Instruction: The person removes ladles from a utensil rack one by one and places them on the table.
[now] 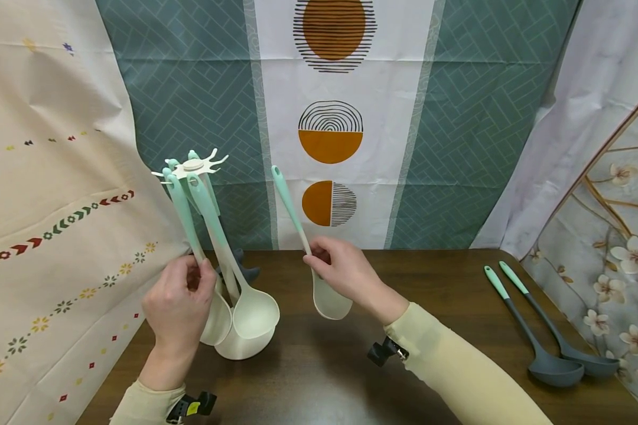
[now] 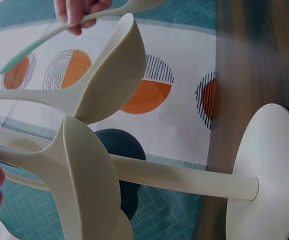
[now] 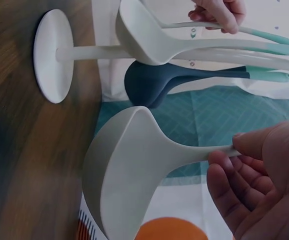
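While right hand (image 1: 345, 268) holds pale ladle (image 1: 331, 298), thumb and fingers pinched on shaft, ladle's long axis tilts: handle tip toward 11 o'clock, bowl toward 5. Hook ring (image 1: 194, 166) of stand: 10 o'clock from right fingertips, well apart. Left hand (image 1: 178, 298) nearer stand; fingers pinch shaft of second pale utensil (image 1: 220, 324), its handle top at hook ring. Two dark utensils (image 1: 555, 369): 4 o'clock from right hand, on table (image 1: 430, 277).

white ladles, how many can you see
3: one ladle in the right hand, another ladle in the left hand, and a third ladle hanging on the stand. More may be hidden behind those at the stand.
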Demonstrator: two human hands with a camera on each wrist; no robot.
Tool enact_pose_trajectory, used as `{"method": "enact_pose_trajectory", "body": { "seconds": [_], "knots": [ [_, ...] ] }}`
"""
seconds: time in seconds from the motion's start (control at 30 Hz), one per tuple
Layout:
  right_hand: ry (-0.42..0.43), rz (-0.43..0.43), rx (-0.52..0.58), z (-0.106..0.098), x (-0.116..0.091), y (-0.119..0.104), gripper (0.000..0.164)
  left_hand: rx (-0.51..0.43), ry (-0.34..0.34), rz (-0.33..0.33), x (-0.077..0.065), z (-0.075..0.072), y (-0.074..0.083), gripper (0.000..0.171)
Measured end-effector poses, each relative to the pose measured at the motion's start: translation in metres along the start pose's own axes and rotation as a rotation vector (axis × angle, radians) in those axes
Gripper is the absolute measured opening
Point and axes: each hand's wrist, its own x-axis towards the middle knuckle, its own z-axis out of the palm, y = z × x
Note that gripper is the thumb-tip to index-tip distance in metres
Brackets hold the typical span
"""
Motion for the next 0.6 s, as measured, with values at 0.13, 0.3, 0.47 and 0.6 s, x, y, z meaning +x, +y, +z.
{"method": "enact_pose_trajectory", "body": {
  "seconds": [0.13, 0.3, 0.47, 0.6],
  "knots": [
    [0.004, 0.005, -0.017, -0.003, -0.005, 0.007, 0.006, -0.003, -0.003, -0.001, 0.0, 0.0, 0.0, 0.031],
    [-0.003, 0.02, -0.077, -0.003, -0.01, 0.019, 0.005, -0.007, -0.013, -0.009, 0.0, 0.0, 0.001, 0.03],
    [-0.013, 0.053, -0.108, -0.004, -0.018, 0.03, 0.006, -0.011, -0.016, -0.011, 0.0, 0.0, 0.001, 0.03],
    [-0.029, 0.077, -0.114, -0.005, -0.024, 0.039, 0.006, -0.011, -0.013, -0.009, 0.0, 0.0, 0.0, 0.03]
  ]
}}
